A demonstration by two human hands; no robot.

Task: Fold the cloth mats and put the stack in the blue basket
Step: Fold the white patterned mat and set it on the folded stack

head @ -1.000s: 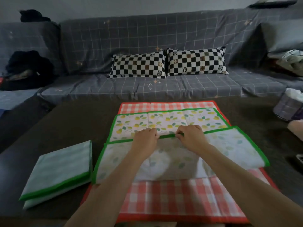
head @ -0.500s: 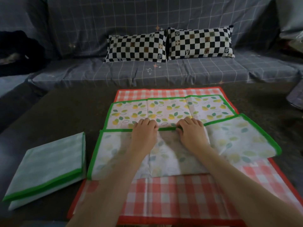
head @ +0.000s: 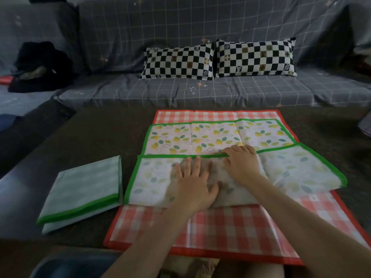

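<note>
Behind, grey sofa (head: 200, 93) (dark table (head: 90, 141) nearer)

The top mat (head: 216, 139) is white with yellow and green leaves and a green border, over a red-and-white checked mat (head: 230, 229). The folded mat (head: 80, 189) is pale green, green-edged. The pillows (head: 218, 60) are black-and-white chequered; the sofa (head: 180, 29) is grey with a white grid.

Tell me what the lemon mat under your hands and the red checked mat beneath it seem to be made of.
Lemon mat: looks like thin printed fabric with green stitched binding; the folded flap shows the print faintly through and holds sharp creases, so perhaps a coated or laminated backing. Red checked mat: glossy with light glare along its near half, suggesting a plastic-coated or woven-plastic sheet. Neither can be confirmed by sight alone.
</note>
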